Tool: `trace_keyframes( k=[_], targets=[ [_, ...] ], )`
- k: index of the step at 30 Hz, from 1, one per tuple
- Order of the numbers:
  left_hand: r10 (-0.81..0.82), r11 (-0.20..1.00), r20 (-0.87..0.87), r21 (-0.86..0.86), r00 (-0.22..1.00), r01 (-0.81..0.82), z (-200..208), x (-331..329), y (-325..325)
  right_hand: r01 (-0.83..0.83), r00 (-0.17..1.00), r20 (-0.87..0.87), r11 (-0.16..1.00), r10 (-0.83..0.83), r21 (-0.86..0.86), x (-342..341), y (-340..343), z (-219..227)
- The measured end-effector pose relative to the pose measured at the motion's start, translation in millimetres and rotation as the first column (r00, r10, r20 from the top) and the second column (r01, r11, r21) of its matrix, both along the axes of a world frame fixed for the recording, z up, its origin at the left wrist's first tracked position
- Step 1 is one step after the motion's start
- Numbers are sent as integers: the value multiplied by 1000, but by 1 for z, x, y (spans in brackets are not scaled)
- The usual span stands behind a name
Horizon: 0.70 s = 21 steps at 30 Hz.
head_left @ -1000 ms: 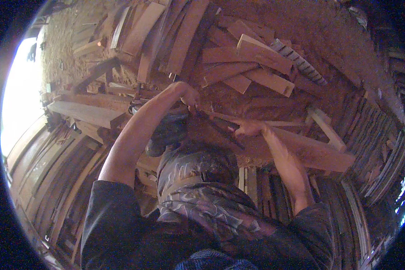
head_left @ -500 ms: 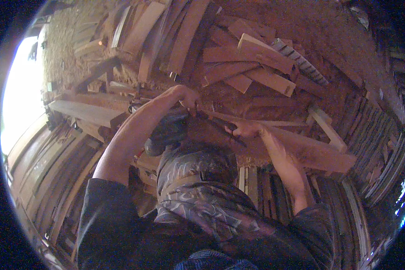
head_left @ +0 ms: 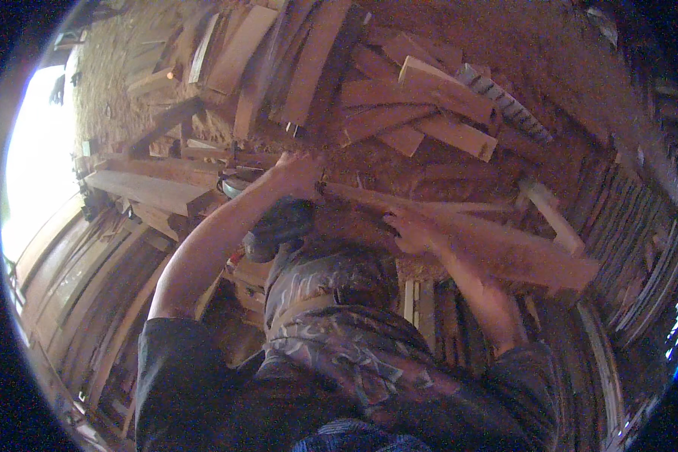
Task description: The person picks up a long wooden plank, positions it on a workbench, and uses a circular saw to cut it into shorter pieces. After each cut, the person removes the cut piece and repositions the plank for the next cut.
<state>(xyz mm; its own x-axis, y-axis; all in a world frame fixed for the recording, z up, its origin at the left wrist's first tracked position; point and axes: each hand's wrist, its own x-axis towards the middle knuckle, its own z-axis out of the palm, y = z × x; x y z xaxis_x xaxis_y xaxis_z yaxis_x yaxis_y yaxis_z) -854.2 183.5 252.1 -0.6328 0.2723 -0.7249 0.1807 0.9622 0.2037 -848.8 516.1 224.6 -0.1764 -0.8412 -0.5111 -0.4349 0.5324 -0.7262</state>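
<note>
My left hand (head_left: 300,170) reaches forward and grips the near end of a long thin wooden strip (head_left: 459,205) that runs off to the right. My right hand (head_left: 411,230) has its fingers curled around the same strip further along. It rests on a wide reddish plank (head_left: 527,256) that lies under the strip. A dark shoe (head_left: 280,226) stands just below my left wrist. My patterned clothing fills the lower middle of the view and hides what lies beneath it.
Sawdust covers the ground (head_left: 565,68). A heap of short boards (head_left: 437,90) lies ahead, and longer planks (head_left: 241,53) lean at the upper left. A thick beam (head_left: 147,192) lies to the left. Stacked slats (head_left: 625,226) line the right, with bright daylight (head_left: 30,166) at far left.
Both hands have shifted slightly along the strip and keep their hold. The planks around them have not moved.
</note>
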Motion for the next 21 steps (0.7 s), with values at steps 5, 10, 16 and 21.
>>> trace_keyframes(
  k=[5, 10, 16, 21],
  targets=[
    [0, 970, 51, -242, 999, 12, 5, 12, 31, 29, 974, -228, 983, 13, 182, 15, -4, 42],
    [-46, 922, 15, -384, 999, 48, 0, 23, 49, 545, 815, -83, 807, -574, -226, -4, -45, 28],
    [-120, 926, -213, -377, 970, 32, 1, 35, 52, 688, 693, 371, 721, -618, -85, -26, -146, -66],
    [-139, 945, -183, -318, 973, 76, 9, 32, 44, 660, 693, 556, 714, -459, -234, -30, -166, -85]
  ],
)
